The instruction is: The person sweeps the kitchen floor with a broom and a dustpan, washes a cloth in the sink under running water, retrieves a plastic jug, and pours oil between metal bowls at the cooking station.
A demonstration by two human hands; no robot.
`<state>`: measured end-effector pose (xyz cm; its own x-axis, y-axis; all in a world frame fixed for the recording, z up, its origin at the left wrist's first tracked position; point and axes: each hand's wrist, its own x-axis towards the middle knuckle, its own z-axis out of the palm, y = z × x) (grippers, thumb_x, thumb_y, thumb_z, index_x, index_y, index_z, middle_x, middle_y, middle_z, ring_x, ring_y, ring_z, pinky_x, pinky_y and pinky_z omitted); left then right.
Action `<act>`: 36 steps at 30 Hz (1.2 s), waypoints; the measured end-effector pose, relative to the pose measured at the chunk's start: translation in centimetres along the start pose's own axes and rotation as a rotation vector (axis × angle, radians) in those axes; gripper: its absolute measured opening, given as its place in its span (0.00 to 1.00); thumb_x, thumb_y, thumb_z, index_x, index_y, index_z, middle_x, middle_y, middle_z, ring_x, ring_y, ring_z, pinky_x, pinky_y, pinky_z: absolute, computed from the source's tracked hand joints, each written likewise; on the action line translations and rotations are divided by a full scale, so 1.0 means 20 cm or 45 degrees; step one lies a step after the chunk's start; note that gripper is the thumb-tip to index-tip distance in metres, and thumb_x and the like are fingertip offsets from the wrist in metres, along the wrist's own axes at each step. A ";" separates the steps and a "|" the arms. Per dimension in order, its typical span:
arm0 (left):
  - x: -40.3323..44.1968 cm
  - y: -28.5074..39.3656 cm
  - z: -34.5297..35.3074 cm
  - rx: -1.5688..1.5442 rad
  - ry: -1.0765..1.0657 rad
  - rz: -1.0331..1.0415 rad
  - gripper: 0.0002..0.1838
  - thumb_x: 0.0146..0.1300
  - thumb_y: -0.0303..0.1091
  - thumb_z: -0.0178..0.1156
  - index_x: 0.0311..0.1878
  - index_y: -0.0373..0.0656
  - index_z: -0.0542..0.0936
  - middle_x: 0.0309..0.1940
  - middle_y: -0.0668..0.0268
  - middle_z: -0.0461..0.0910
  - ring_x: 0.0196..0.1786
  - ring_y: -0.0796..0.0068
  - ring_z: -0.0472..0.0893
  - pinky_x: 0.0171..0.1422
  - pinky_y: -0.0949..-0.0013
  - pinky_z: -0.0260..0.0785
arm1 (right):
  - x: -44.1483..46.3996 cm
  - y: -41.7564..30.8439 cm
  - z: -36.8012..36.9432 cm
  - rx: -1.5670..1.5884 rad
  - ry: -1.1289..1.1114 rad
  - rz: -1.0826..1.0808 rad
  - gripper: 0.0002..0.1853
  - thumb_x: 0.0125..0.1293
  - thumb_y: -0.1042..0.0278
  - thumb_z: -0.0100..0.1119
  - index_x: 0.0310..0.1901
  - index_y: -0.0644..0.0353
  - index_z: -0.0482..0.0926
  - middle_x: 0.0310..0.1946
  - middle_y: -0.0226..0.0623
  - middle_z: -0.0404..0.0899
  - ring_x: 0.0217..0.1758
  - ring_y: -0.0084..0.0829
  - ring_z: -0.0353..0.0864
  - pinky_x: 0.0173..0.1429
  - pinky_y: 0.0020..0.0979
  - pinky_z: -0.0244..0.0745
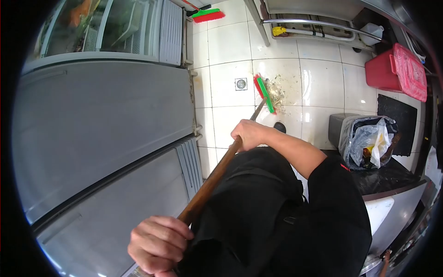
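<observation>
Head view, angled down past dark clothing [258, 198]: broom [217, 173] slanting from 7 o'clock up to 1 o'clock, held two-handed. Left hand [159, 244] at 7 o'clock, curled firmly round the upper handle (very end not visible). Right hand [249, 135] near centre, closed round the handle farther down, hence nearer to the working end.

Key relation: broom head [265, 94], green with red bristles, at 1 o'clock from the right hand, apparently resting on the tiled floor [230, 46]; long axis from 11 to 5 o'clock, at a marked angle to the handle. Scattered scraps [277, 94] close along the 3 o'clock side; floor drain [241, 84] near the opposite side, toward 9 o'clock.

Edges: dark shoe [279, 127] at 5 o'clock from the broom head, near the lower tip; grey cabinets [106, 101] at 9 o'clock, bounding the handle's left side. Well apart from the broom head: metal rack [311, 21] at 1 o'clock, red tub [380, 71] at 3 o'clock, lined bin [338, 129] at 4 o'clock, second broom [209, 16] at 11 o'clock. Open room, as judged: widest toward 3 o'clock, narrower toward 9 o'clock.
</observation>
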<state>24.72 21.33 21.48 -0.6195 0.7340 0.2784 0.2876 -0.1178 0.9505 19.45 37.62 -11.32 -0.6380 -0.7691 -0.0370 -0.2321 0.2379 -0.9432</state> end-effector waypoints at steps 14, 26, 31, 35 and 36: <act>0.11 0.18 -0.76 -0.214 0.233 0.143 0.16 0.62 0.42 0.63 0.24 0.47 0.70 0.16 0.70 0.77 0.19 0.81 0.78 0.31 0.68 0.75 | 0.33 -0.33 -0.08 -0.045 1.031 0.124 0.21 0.59 0.57 0.63 0.15 0.59 0.71 0.17 0.43 0.75 0.24 0.49 0.77 0.32 0.45 0.73; 0.45 -1.27 -1.24 -0.765 -0.076 -0.257 0.20 0.70 0.46 0.47 0.24 0.44 0.67 0.14 0.70 0.66 0.22 0.72 0.72 0.43 0.56 0.72 | 0.35 0.51 0.07 -0.100 1.054 1.164 0.17 0.53 0.52 0.63 0.24 0.60 0.79 0.27 0.49 0.80 0.35 0.52 0.80 0.43 0.45 0.75; 0.45 -1.07 -1.37 -0.612 -0.533 -0.086 0.18 0.63 0.44 0.55 0.23 0.42 0.68 0.17 0.69 0.68 0.21 0.71 0.69 0.39 0.58 0.70 | 0.67 0.49 0.20 -0.175 1.631 0.940 0.16 0.56 0.64 0.63 0.18 0.62 0.70 0.21 0.49 0.74 0.27 0.52 0.75 0.31 0.42 0.69; 0.46 -0.94 -1.61 -0.582 -0.418 -0.023 0.22 0.68 0.54 0.52 0.26 0.45 0.68 0.16 0.72 0.68 0.21 0.74 0.70 0.40 0.60 0.70 | 0.80 0.31 -0.03 -0.102 1.289 0.949 0.16 0.57 0.59 0.63 0.20 0.61 0.75 0.23 0.51 0.77 0.30 0.54 0.77 0.36 0.46 0.72; 0.46 -0.91 -1.69 -0.609 -0.315 -0.015 0.22 0.68 0.54 0.51 0.28 0.46 0.68 0.16 0.73 0.68 0.21 0.75 0.70 0.40 0.60 0.70 | 0.82 0.21 -0.12 -0.079 1.138 1.002 0.15 0.56 0.57 0.62 0.22 0.61 0.77 0.25 0.51 0.79 0.32 0.54 0.79 0.39 0.47 0.74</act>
<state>-10.83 7.60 11.40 -0.4135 0.8659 0.2814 -0.1186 -0.3576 0.9263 6.17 27.40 -15.05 -0.9008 0.2806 -0.3315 0.4323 0.5066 -0.7459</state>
